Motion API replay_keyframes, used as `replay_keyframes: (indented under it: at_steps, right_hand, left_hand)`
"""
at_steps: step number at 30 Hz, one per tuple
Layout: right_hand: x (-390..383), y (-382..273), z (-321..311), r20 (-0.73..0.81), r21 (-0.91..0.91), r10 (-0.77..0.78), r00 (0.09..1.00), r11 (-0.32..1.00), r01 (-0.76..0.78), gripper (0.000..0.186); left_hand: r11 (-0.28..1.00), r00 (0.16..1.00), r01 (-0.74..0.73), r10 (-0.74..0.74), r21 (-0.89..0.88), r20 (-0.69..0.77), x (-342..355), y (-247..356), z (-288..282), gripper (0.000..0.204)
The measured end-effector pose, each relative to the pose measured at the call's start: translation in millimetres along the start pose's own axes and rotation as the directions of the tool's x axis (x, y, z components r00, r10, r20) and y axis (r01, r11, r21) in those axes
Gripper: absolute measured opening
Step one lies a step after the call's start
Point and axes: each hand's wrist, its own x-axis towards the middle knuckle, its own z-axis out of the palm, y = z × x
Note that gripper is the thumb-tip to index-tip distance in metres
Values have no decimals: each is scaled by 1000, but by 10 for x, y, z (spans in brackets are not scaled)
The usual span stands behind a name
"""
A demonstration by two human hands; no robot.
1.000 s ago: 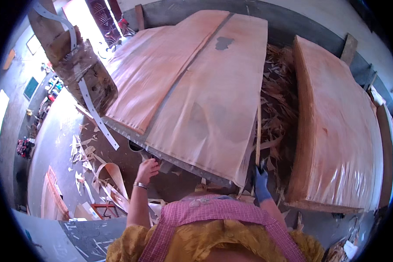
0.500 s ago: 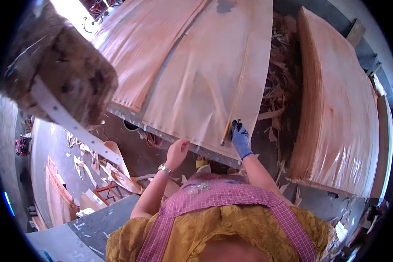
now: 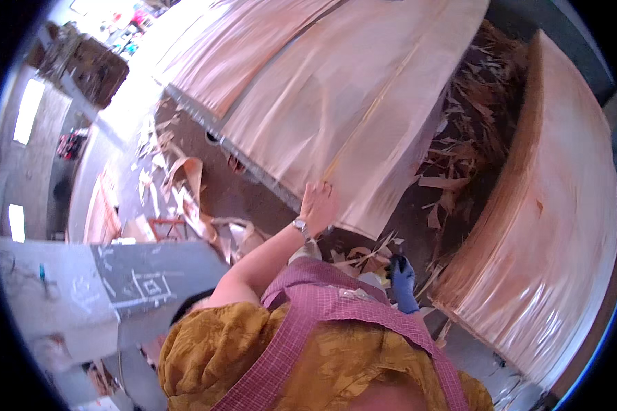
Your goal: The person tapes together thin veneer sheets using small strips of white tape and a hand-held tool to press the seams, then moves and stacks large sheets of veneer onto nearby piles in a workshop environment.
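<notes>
In the head view, the stick lies along the wood sheet, the left hand now at its near end and the gloved right hand gone from it, so steadying apparently passes leftward, though whether either grip pinches anything I cannot tell.

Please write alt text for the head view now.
Person's bare left hand at the near end of a thin stick lying on a pale wood sheet; the blue-gloved right hand sits apart, nearer a stack of sheets.

Bright upper-left glare pales the sheets; fisheye distortion bends edges.
</notes>
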Motion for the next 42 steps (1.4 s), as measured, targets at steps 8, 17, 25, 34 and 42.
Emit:
replay_keyframes:
  at_steps: [8, 17, 25, 34, 42]
  right_hand:
    - [-88, 1313, -1595, -96, -228, 14, 995, 973, -35, 34]
    - [687, 740, -1837, 16, 103, -50, 999, 994, 48, 26]
    - [1442, -1694, -2295, 227, 141, -158, 961, 982, 128, 34]
    - [626, -5423, -2668, 885, 427, -457, 85, 871, 244, 52]
    - [1557, -6326, -3210, 936, 330, -307, -173, 936, 121, 47]
  left_hand:
    - [911, 995, 34, -69, 410, 71, 73, 341, 198, 52]
    - [947, 940, 241, -282, 211, 191, 161, 432, 319, 61]
    - [953, 946, 290, -299, 86, 123, 298, 443, 283, 43]
    - [911, 947, 300, -249, -283, 203, 2439, 1051, -325, 25]
    - [890, 902, 400, -341, -218, 263, 3769, 1545, -557, 21]
